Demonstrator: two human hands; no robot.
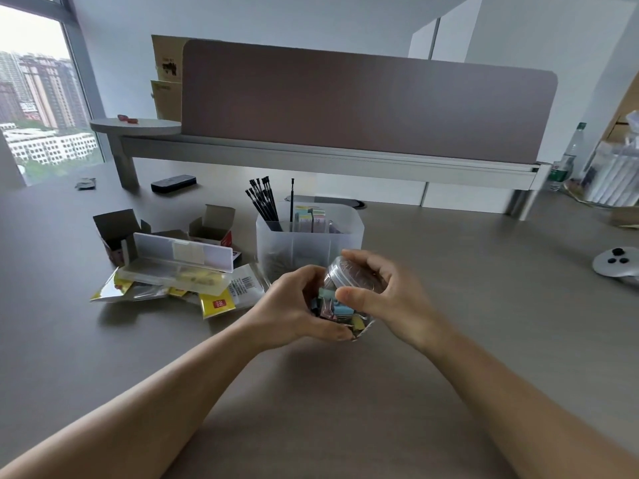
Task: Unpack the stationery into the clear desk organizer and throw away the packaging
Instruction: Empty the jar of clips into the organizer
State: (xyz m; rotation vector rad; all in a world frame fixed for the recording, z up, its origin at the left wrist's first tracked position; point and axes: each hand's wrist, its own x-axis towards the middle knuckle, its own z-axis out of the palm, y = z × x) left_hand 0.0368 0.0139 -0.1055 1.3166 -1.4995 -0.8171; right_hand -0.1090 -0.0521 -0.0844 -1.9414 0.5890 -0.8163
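A small clear plastic jar (349, 305) full of pastel binder clips is held just above the desk, tilted away from me. My left hand (297, 309) grips its body from the left and below. My right hand (380, 292) curls round the clear lid at the jar's far end. Right behind stands the clear desk organizer (307, 243); it holds black pens (264, 205) at the back left, coloured sticky notes (311, 219) at the back right and a dark mass of small items in front.
Left of the organizer lies a heap of packaging: open cardboard boxes (214, 224), a clear plastic case (179, 261) and yellow-and-clear bags (216, 302). A black eraser-like block (173, 183) lies farther back. A white controller (617, 266) sits at the right, a bottle (567, 160) beyond it.
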